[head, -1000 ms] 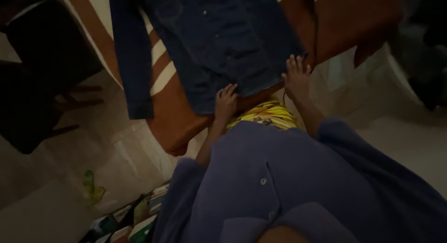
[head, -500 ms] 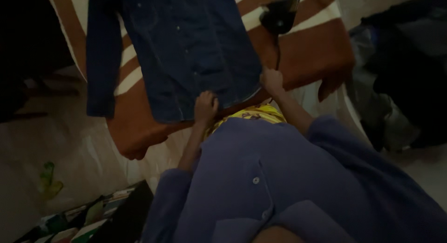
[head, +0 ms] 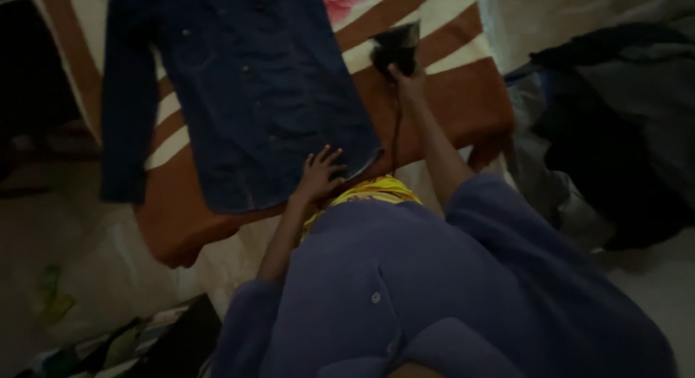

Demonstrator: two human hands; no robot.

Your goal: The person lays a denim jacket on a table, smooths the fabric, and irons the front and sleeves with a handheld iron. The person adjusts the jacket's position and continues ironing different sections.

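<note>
The denim jacket [head: 246,95] covers the worktop [head: 463,95] from 9 to 12 o'clock. Bare striped cover lies open at 1 to 3 o'clock, right of the black iron [head: 394,48], whose cord [head: 396,143] crosses toward 6. A dark clothes pile [head: 615,132] blocks 3 o'clock beyond the edge.

Clad in a loose purple-blue buttoned shirt [head: 434,291], soft and faintly wrinkled, with small pale round buttons down a front placket. Wide sleeves pushed up above the elbows, forearms left bare. Beneath the shirt's front edge, a strip of bright yellow patterned garment [head: 369,192] with darker markings. Bare left hand [head: 318,177] and right hand [head: 409,81], no rings or watch visible.
</note>
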